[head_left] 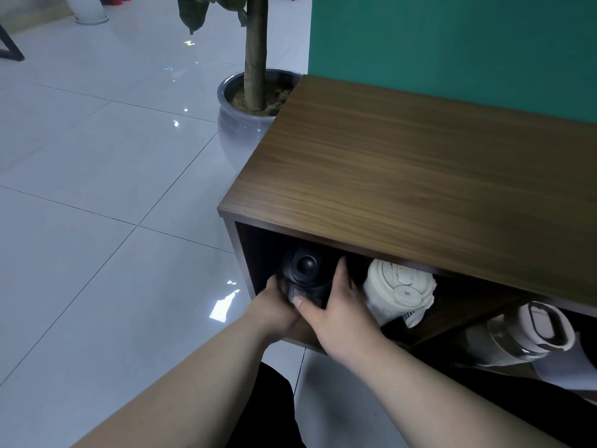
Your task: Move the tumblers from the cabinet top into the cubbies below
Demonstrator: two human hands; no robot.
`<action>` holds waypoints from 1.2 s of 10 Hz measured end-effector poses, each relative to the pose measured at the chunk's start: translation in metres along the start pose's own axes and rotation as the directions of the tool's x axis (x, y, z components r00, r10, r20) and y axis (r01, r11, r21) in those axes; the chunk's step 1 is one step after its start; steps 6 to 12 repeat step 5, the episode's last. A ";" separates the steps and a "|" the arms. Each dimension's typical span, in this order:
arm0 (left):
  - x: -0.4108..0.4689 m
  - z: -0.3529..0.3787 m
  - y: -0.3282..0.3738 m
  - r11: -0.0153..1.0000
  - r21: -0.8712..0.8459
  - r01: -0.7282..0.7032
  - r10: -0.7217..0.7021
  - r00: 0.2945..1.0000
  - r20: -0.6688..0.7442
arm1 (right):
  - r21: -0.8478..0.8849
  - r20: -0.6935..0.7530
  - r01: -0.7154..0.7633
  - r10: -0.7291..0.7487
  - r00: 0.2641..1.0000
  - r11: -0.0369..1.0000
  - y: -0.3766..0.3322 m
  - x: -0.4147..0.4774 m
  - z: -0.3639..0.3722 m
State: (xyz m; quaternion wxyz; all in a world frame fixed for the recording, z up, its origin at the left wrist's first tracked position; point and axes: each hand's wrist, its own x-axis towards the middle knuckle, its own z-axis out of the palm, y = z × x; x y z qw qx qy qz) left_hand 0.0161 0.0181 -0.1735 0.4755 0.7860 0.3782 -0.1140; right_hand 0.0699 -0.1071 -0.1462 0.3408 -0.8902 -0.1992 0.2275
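A black tumbler with a round lid button stands inside the leftmost cubby of the wooden cabinet. Both hands grip it: my left hand wraps its left side, my right hand holds its right side and front. Beside it, in the same cubby, stands a cream tumbler with a flip lid. In the cubby to the right is a clear tumbler with a pale pink lid. The cabinet top is bare wood in view.
A potted tree in a grey ceramic pot stands on the floor against the cabinet's far left corner. Glossy white tile floor spreads to the left. A teal wall rises behind the cabinet.
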 end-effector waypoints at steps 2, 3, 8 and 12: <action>-0.017 -0.011 0.003 0.997 0.075 0.018 -0.023 0.998 0.061 | -0.011 0.122 0.002 0.000 0.992 1.000 0.008 -0.031 -0.006; -0.034 -0.014 0.012 0.998 0.064 -0.026 0.019 0.995 0.102 | 0.027 0.126 0.048 -0.051 0.991 0.998 0.012 -0.050 -0.019; -0.073 -0.007 0.030 0.985 0.010 -0.173 0.172 0.980 0.096 | 0.275 0.076 0.013 -0.035 0.996 0.961 0.022 -0.096 -0.056; -0.073 -0.007 0.030 0.985 0.010 -0.173 0.172 0.980 0.096 | 0.275 0.076 0.013 -0.035 0.996 0.961 0.022 -0.096 -0.056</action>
